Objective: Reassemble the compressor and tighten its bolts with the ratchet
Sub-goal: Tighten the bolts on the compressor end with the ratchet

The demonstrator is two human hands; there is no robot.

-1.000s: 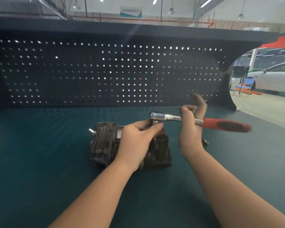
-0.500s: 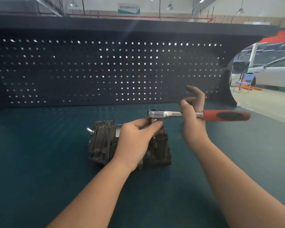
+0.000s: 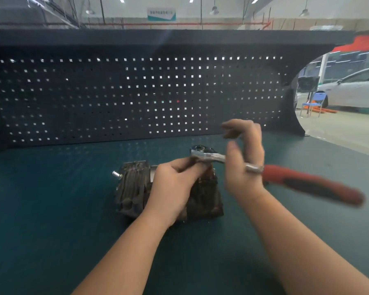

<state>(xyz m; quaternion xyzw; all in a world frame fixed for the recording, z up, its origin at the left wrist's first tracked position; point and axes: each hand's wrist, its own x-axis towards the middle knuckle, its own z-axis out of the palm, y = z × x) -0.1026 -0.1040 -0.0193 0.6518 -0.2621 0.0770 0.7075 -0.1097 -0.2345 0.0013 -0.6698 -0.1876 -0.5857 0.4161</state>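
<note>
On the dark teal bench mat (image 3: 51, 209) sits 1 compressor (image 3: 132, 188), a dark ribbed block lying near the middle of the mat, with 1 short silver stub (image 3: 116, 173) poking from its upper left corner. All places below are given from this compressor.

Over its middle lies 1 left hand (image 3: 175, 184), forearm coming up from the bottom edge. Its fingers are curled down over the top of the compressor, just under the ratchet head, and they hide the spot where the tool meets the casing, so whether they pinch a bolt or socket or only press on the body cannot be told.

Above the compressor's right end is 1 ratchet (image 3: 285, 177): its chrome head (image 3: 200, 152) stands over the top of the casing, the shaft runs right and slightly down, and the red and black handle (image 3: 311, 186) sticks out well past the compressor, blurred.

1 right hand (image 3: 243, 167) is just right of the compressor, crossing the chrome shaft; the thumb is upright and the fingers are loosely bent above, blurred, so the grip looks loose and cannot be read with certainty.

Behind the compressor stands 1 dark pegboard (image 3: 136, 92). Far right, beyond the bench, are 1 white car (image 3: 354, 90) and 1 blue chair (image 3: 313, 104).
</note>
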